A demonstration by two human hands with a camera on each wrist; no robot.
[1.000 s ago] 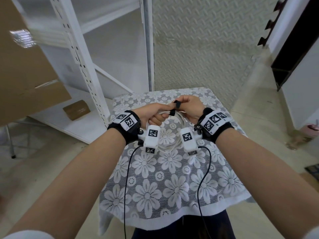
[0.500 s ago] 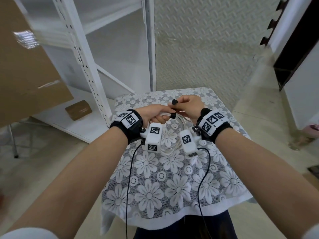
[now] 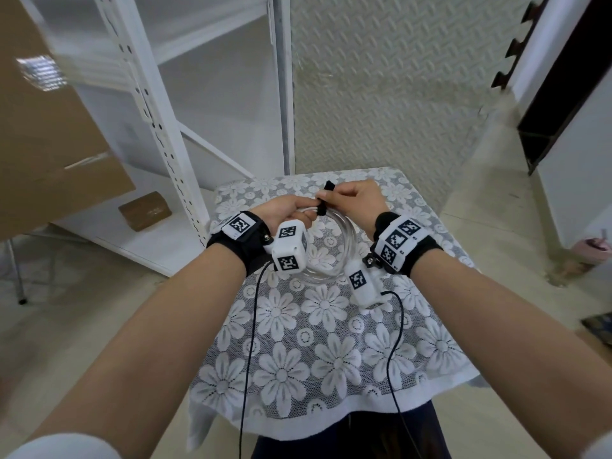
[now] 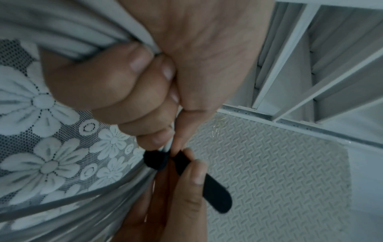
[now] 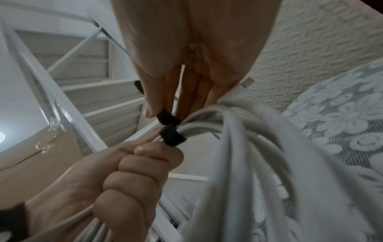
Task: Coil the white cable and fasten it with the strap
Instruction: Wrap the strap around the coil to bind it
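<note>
The white cable (image 3: 334,260) (image 5: 238,147) hangs in several loops above the flowered table (image 3: 314,342). My left hand (image 3: 288,213) (image 4: 124,91) grips the bundled loops (image 4: 62,32) in a fist. A black strap (image 3: 322,207) (image 4: 155,159) (image 5: 172,135) is wrapped round the bundle just past that fist. My right hand (image 3: 354,197) (image 5: 161,104) pinches the strap's free tail (image 4: 215,193) between thumb and forefinger, holding it up and away from the bundle. A white plug end (image 5: 246,82) shows behind the right fingers.
A white metal shelf rack (image 3: 159,134) stands to the left with a small brown box (image 3: 145,210) on its low shelf. A large cardboard box (image 3: 43,140) is at far left. A textured wall panel (image 3: 381,94) lies beyond the table.
The right hand has pulled the strap's tail up and to the right, and both wrists have spread apart, so the hanging coil shows between them.
</note>
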